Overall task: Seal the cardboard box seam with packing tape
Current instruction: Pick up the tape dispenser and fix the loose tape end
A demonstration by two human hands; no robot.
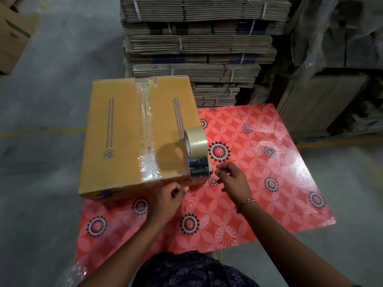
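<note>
Your cardboard box (116, 141) lies closed on the red flowered table cover (259, 183), just ahead of your left hand (167, 200) and to the left of your right hand (234, 181). Its flaps are shut, so whatever is inside is hidden from you. Clear packing tape (146, 125) runs along the centre seam from the far edge to the near edge and folds over the near side, crinkled and glossy just beyond your left fingertips.

The tape dispenser (198, 160) stands on the near right corner of the box top, directly ahead of your right fingers (220, 169), with its tan tape roll (195, 141) upright above the dark metal frame. Your right fingers are loosely curled and narrow, close to the dispenser's base; you cannot tell whether they pinch a thin strip of clear tape or nothing at all. Your left fingers are curled in with the thumb (184, 189) sticking out toward the box's near edge, gripping nothing visible. A gold bracelet (245, 203) circles your right wrist.

Beyond the box, well past both hands, strapped bundles of flat cardboard (199, 38) are stacked high. To the far right, goods under plastic wrap (342, 38) are blurred and hard to make out. Another carton (12, 32) is cut off at the upper left edge. The blue print on the box flaps is too small to read.
</note>
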